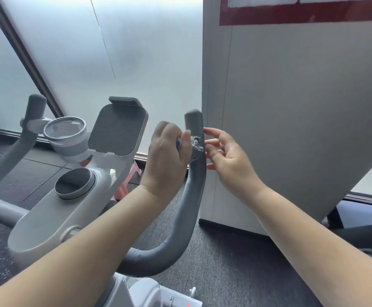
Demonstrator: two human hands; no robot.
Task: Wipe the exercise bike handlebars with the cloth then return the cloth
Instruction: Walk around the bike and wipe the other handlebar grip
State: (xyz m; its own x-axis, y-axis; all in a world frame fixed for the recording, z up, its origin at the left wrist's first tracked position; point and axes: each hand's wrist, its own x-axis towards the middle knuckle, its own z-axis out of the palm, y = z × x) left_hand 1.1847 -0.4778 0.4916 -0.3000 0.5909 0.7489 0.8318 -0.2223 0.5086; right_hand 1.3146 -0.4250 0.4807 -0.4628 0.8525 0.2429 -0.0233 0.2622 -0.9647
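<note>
Left hand [167, 151] grips cloth [195, 146], mostly hidden, vs handlebar [193, 173].

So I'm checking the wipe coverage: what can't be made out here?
Head view only:
- Most of the cloth: bunched inside the left hand.
- Far side of the right handlebar: turned away, partly behind that hand.
- Whether the right hand touches the bar: unclear.
- Left handlebar: its lower end is cut off by the left edge.

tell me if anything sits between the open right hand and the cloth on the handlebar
Only the right handlebar itself. The left hand holds the cloth against the bar's left side; the right hand hovers open on the other side.
</note>
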